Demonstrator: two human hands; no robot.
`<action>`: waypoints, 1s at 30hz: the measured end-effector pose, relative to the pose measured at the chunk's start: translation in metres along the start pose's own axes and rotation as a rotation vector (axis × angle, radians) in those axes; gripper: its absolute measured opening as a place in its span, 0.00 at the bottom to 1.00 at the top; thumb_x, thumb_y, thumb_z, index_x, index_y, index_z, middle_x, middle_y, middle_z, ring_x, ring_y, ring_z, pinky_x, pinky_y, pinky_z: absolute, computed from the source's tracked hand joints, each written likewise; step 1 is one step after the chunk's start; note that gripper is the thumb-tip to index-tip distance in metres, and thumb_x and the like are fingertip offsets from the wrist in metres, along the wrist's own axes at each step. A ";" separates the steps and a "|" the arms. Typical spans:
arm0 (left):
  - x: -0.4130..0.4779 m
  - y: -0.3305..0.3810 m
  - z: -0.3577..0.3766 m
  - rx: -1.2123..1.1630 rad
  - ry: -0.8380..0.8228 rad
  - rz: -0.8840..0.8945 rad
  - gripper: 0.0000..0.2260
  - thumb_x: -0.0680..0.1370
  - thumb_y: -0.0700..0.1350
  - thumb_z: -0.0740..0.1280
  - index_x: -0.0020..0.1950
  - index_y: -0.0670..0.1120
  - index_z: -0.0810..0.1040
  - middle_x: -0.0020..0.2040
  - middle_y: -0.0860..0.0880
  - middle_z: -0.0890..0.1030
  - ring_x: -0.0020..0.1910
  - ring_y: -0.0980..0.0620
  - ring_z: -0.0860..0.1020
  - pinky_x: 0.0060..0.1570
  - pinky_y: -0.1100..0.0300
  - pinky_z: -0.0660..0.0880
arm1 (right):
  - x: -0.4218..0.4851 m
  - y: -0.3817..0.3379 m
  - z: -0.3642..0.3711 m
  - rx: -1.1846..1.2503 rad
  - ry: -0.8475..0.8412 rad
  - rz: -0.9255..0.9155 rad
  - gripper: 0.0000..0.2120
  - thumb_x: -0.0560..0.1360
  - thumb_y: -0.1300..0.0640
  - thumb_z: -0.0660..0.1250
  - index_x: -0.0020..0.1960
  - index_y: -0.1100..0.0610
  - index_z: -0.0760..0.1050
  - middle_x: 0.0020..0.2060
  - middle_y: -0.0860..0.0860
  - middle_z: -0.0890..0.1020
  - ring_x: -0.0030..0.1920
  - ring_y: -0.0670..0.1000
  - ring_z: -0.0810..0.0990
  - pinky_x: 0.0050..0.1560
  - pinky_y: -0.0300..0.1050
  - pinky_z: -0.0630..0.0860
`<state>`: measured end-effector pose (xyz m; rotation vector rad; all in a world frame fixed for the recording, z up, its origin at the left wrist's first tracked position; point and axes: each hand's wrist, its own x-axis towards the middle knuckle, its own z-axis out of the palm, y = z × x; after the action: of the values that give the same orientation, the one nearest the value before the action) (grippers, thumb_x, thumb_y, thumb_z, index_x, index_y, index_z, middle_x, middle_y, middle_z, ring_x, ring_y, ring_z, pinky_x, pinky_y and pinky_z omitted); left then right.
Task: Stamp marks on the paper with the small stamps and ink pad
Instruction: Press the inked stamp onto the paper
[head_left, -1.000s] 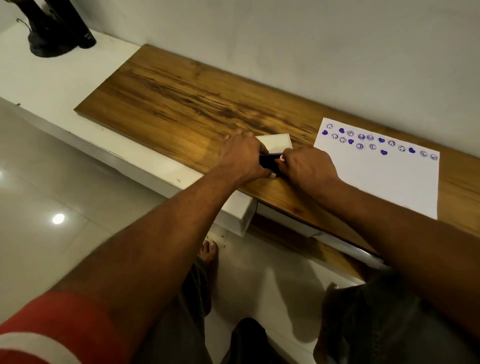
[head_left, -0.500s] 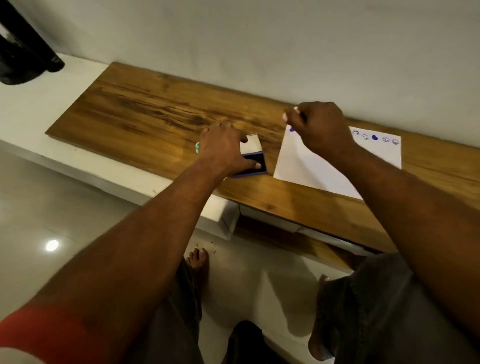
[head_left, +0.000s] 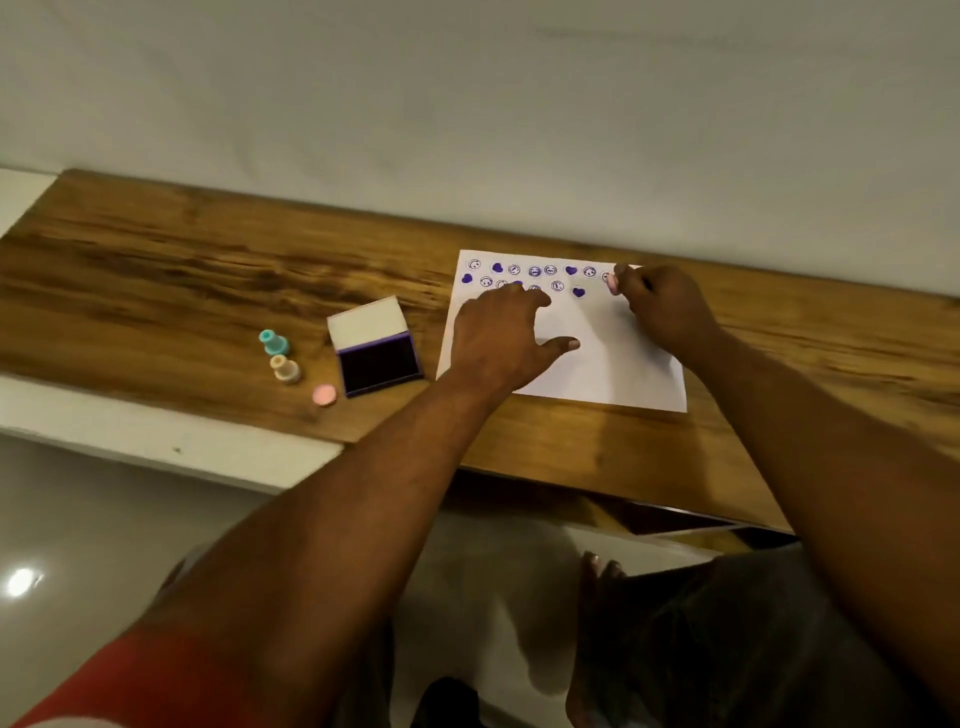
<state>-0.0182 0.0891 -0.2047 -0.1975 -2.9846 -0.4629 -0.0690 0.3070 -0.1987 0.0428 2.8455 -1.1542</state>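
Fingers first: the left hand (head_left: 498, 338) is spread wide and flat, palm down on the paper (head_left: 597, 358), gripping nothing, just pinning the sheet; thumb sticks out to the right. The right hand (head_left: 662, 312) is bunched up at the paper's far right corner, its fingers (head_left: 631, 283) pinched around a small pink stamp (head_left: 613, 283) with the tip down at the sheet, right at the end of the printed rows; can't tell if it's actually touching.

Counting stuff: one white sheet lying on the wooden desk (head_left: 182, 280), with two rows of purple marks (head_left: 534, 271) along its far edge, a mix of round faces and solid hearts; some sit under the left fingertips so no exact count. One ink pad (head_left: 378, 361), lid flipped open, dark purple pad showing, just left of the paper. Left of that, two spare stamps standing upright, one teal stamp (head_left: 272, 343) and one beige stamp (head_left: 284, 368), plus one pink cap (head_left: 324, 395) lying near the desk's front edge.
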 end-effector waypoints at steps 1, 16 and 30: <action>0.002 0.004 0.006 -0.017 -0.001 -0.007 0.33 0.72 0.74 0.68 0.71 0.56 0.78 0.61 0.54 0.83 0.62 0.51 0.79 0.57 0.53 0.76 | 0.001 0.001 0.001 0.010 -0.005 0.006 0.19 0.83 0.46 0.62 0.35 0.47 0.78 0.28 0.42 0.78 0.36 0.43 0.75 0.43 0.41 0.68; 0.019 0.005 0.055 0.011 0.084 -0.009 0.37 0.74 0.76 0.61 0.74 0.54 0.77 0.62 0.50 0.84 0.60 0.48 0.81 0.55 0.51 0.78 | 0.012 0.007 0.007 -0.090 -0.066 -0.041 0.23 0.84 0.43 0.60 0.45 0.59 0.85 0.38 0.57 0.83 0.42 0.57 0.79 0.45 0.51 0.73; 0.015 0.004 0.060 0.043 0.134 0.020 0.34 0.77 0.74 0.59 0.72 0.53 0.79 0.59 0.50 0.83 0.54 0.49 0.80 0.48 0.54 0.77 | 0.027 -0.004 0.023 -0.364 0.059 -0.056 0.25 0.83 0.46 0.60 0.29 0.53 0.66 0.30 0.57 0.73 0.35 0.57 0.71 0.38 0.45 0.59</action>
<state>-0.0380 0.1125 -0.2581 -0.1852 -2.8557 -0.3927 -0.0946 0.2883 -0.2142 -0.0232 3.0773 -0.6358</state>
